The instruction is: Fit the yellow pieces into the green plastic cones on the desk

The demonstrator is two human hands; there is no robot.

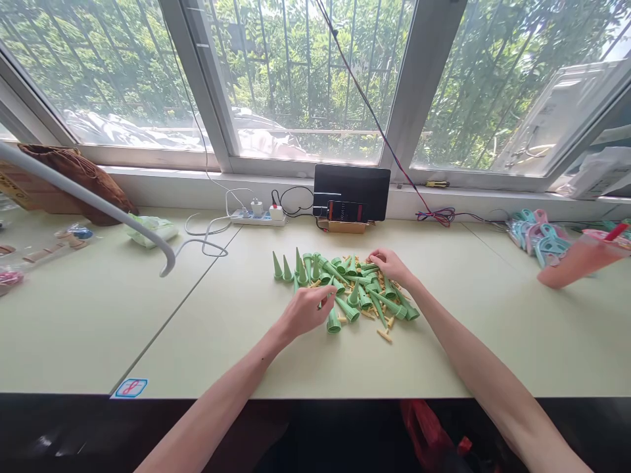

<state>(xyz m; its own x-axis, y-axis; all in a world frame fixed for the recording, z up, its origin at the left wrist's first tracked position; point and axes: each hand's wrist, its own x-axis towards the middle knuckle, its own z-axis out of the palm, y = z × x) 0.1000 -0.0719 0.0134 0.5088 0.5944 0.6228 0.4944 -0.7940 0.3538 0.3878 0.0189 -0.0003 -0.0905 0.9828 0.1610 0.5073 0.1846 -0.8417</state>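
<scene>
Over the left front of a pile of green plastic cones (pixel 353 314) is my left hand (pixel 309 310). Its fingers are closed in a pinch on a green cone (pixel 333 322), whose wide end shows below the fingers. My right hand (pixel 390 264) reaches to the back right of the pile. Its thumb and fingertips are together among small yellow T-shaped pieces (pixel 384 336); whatever lies between them is too small to make out. Several cones (pixel 287 269) stand upright, points up, at the pile's left side.
The pile lies on a pale green table (pixel 473 328). Behind it a black tablet (pixel 352 187) leans on a cardboard stand. A power strip (pixel 259 217) is at the back left. On the right are a pink cup (pixel 576 261) and pastel clips (pixel 537 233); a grey curved tube (pixel 123 220) crosses the left.
</scene>
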